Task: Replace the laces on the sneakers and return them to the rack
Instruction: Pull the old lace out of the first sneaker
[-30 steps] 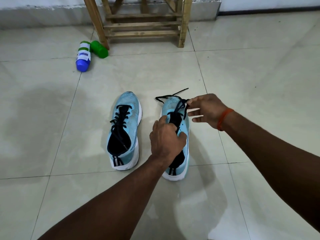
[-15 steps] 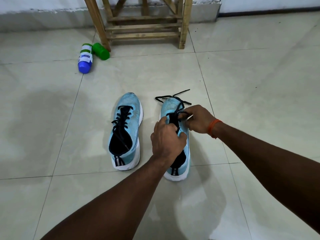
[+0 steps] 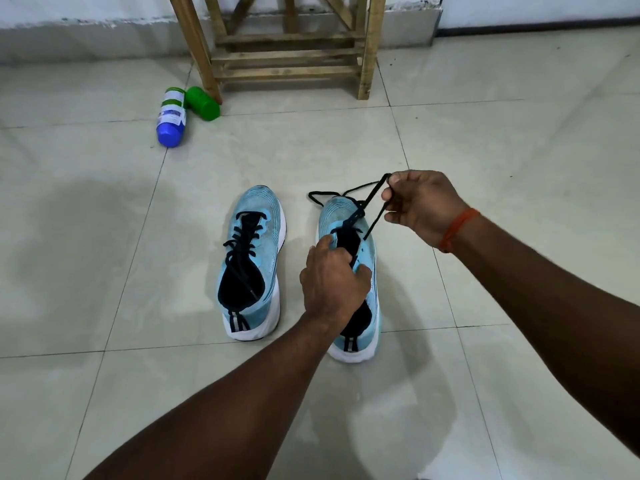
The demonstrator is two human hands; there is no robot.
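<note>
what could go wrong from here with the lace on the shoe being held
1. The right hand pulls the black lace taut from the eyelets. A hard tug might drag the loose end lying past the toe back through, leaving uneven ends.
2. The left hand holds the sneaker only at its middle, so it may tip or slide on the glossy floor tiles.

We record the left sneaker as light blue knit with fine curved lines over the toe, a white sole, black lining and lacing, and pale stripes on the heel tab. The right sneaker has the same colours, and its lace is black. The wristband is orange. The bottle is blue with a white-and-green label. The container is green. The rack is pale brown wood. The floor is off-white tile with thin dark joints.
</note>
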